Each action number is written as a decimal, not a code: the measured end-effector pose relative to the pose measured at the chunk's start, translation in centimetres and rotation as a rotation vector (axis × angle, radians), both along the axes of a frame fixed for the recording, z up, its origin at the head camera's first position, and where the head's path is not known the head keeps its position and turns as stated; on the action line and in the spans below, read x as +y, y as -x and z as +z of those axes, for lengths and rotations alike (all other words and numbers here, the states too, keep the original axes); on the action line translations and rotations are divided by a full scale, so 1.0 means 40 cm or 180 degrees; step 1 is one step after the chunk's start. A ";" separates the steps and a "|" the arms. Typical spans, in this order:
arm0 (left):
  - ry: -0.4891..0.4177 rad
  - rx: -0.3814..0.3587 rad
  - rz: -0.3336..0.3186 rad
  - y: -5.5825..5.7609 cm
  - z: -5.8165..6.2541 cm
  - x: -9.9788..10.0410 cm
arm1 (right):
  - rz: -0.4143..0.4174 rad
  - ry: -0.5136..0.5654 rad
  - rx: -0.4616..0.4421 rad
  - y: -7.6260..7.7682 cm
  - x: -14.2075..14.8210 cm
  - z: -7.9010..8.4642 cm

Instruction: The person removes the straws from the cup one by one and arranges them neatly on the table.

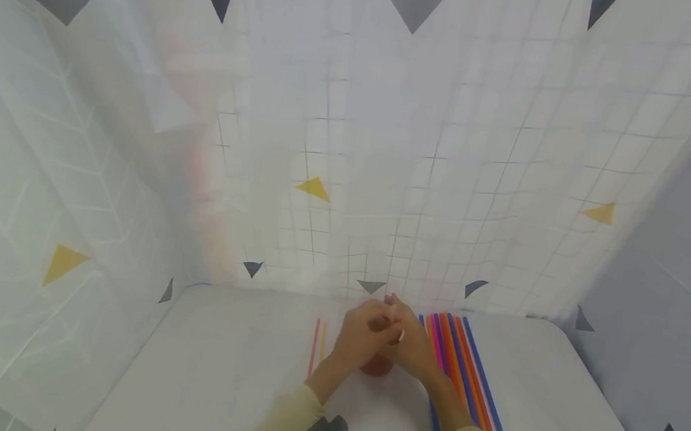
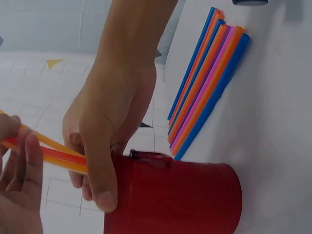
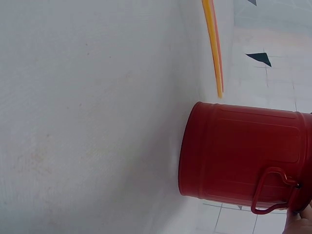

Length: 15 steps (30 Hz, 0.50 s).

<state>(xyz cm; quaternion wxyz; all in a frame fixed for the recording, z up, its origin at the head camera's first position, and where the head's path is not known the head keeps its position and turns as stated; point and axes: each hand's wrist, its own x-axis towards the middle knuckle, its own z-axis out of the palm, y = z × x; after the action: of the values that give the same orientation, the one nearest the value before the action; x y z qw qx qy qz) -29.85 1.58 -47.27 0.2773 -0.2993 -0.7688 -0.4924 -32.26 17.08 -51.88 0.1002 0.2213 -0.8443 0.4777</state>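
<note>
A red can [image 2: 180, 195] with a small wire handle stands upright on the table, mostly hidden by the hands in the head view. My left hand [image 2: 22, 190] pinches a few orange and red straws [image 2: 63, 155] between thumb and fingers. They run to the can's open mouth, where their ends are hidden behind the right thumb. My right hand [image 1: 413, 346] grips the can at its rim, thumb along the outside wall and fingers curled on the mouth side. Whether those fingers also touch the straws I cannot tell.
Blue, orange, pink and purple straws [image 1: 467, 367] lie side by side right of the can. To its left lie a red straw [image 1: 313, 348] and an orange straw [image 1: 322, 342]. A patterned white curtain [image 1: 381, 144] rises behind the white table [image 1: 218, 361].
</note>
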 end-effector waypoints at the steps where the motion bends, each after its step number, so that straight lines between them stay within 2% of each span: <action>1: -0.0084 -0.0031 0.0022 0.002 0.001 -0.006 | -0.0029 -0.0015 -0.0117 0.001 -0.001 -0.002; 4: -0.0338 -0.0264 0.0101 0.006 0.007 -0.029 | -0.0126 -0.0054 -0.0376 0.000 -0.002 -0.005; 7: -0.0578 -0.0610 0.0142 0.014 0.015 -0.055 | -0.0198 -0.0097 -0.0454 -0.002 -0.005 -0.006; 10: -0.0740 -0.0856 0.0139 0.027 0.026 -0.080 | -0.0246 -0.0136 -0.0471 -0.004 -0.009 -0.005; 12: -0.0787 -0.1004 0.0048 0.041 0.035 -0.095 | -0.0266 -0.0143 -0.0484 -0.003 -0.011 -0.004; 15: -0.0901 -0.1372 -0.0174 0.068 0.050 -0.112 | -0.0276 -0.0135 -0.0488 -0.003 -0.013 -0.004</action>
<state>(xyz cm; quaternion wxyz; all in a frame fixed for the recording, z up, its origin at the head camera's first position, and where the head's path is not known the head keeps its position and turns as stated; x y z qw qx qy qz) -32.56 -2.90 -45.28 0.1327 -0.1663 -0.7252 -0.6548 -32.14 16.58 -52.04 0.0512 0.1495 -0.8682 0.4704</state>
